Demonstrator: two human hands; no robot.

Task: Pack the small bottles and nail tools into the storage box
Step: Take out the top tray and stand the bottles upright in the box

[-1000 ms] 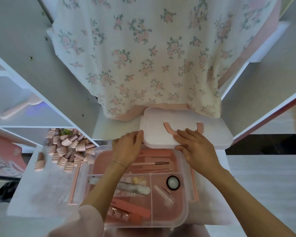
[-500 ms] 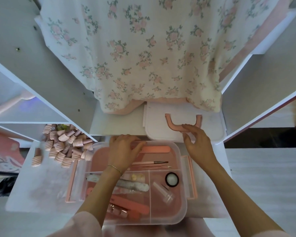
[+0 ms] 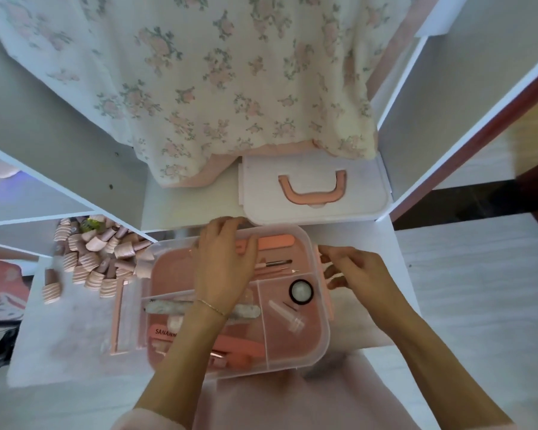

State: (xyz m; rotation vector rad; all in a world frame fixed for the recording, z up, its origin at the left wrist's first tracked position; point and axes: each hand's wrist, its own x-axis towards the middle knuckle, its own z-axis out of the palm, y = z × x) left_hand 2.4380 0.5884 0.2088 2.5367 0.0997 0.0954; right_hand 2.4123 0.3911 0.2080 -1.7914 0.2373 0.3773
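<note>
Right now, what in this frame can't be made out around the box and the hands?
Head view only:
- Storage box middle: left hand and forearm cover the tools beneath.
- Right hand: whether it touches the latch is blurred.
- Small bottles: shelf edge hides the far ones.

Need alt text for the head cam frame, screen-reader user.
Two bare hands reach over an open clear storage box of pink nail tools: the left hand rests across its far compartment, the right hand at its right edge. Its white lid lies beyond; a pile of small pink bottles sits left.
</note>
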